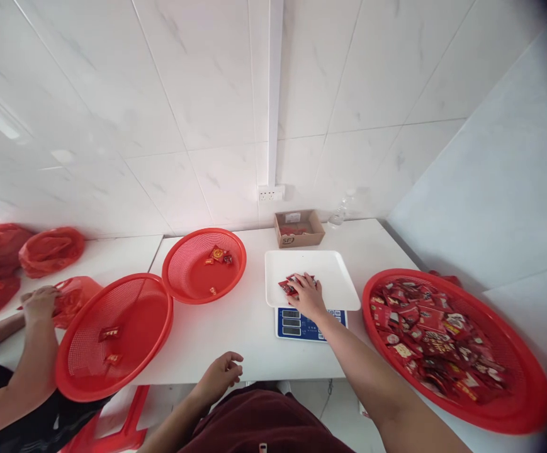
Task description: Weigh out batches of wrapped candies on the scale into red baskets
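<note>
My right hand [307, 298] is over the white tray [337, 286] of a digital scale [301, 327], its fingers curled around a few small red wrapped packets [284, 287]. Part of the packets is hidden beneath the palm. My left hand [219, 376] hovers by the table's front edge, loosely bent, thumb and fingers apart, with nothing in it. To the right stands a large red basket [530, 384] heaped with red wrapped packets [436, 340].
Two red baskets, one farther back [179, 274] and one nearer [160, 321], hold a few packets each. A cardboard box [301, 239] and a clear bottle [338, 216] stand by the wall. At left, a co-worker's hands [41, 302] touch a red plastic bag [77, 296].
</note>
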`<state>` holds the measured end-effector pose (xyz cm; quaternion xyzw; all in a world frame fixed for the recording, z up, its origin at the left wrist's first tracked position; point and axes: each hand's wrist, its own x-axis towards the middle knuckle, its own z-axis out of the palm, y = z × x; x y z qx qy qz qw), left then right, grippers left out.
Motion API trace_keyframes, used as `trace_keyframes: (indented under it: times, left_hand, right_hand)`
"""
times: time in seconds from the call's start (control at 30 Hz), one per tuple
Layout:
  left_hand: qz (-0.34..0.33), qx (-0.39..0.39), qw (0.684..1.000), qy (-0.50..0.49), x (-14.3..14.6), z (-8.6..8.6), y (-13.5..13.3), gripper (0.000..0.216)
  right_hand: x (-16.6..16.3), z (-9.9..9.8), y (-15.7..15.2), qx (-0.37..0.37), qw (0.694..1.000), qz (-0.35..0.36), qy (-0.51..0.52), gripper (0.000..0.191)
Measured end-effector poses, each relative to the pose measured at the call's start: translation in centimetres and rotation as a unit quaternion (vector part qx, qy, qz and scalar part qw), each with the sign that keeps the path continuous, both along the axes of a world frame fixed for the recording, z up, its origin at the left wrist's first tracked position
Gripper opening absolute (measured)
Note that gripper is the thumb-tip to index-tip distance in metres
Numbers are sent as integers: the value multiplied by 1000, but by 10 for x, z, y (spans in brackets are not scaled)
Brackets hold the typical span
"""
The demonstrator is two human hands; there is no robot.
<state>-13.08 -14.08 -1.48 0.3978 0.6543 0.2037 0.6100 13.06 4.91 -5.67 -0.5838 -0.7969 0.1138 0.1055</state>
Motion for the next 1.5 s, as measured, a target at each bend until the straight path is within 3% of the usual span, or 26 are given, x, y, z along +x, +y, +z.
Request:
trace_keyframes:
  times: [0.27,0.4,0.6,0.8,0.9,1.07,1.23,1.5]
  left_hand:
    - [-14,1,1000,5,-4,-6,0,36]
    - [-19,0,1000,5,-3,-8,4,36]
    - [-31,3,1000,-3,-4,-11,11,34]
    - [-16,-9,1000,-9,-5,-10,13,33]
    - [-21,-5,1000,-20,-6,-8,13,34]
    - [-22,-6,1000,-19,-6,-8,13,35]
    - [-22,-4,1000,-18,-11,-8,9,35]
    - [-16,6,1000,-26,-19,-19,7,34]
  right_hand:
    - [6,7,-5,-4,999,41,-11,47]
    - [7,12,-5,-27,999,40,-4,41]
    - [17,13,-10,28,997,-46,64,42]
    - [41,-7,-35,41,980,-164,104,39]
    - [44,-11,-42,18,981,-175,83,37]
    - [39,-1,-40,-14,982,-186,37,36]
    - [37,0,-35,8,978,-204,36,36]
    - [4,2,-18,-15,976,-217,20,65]
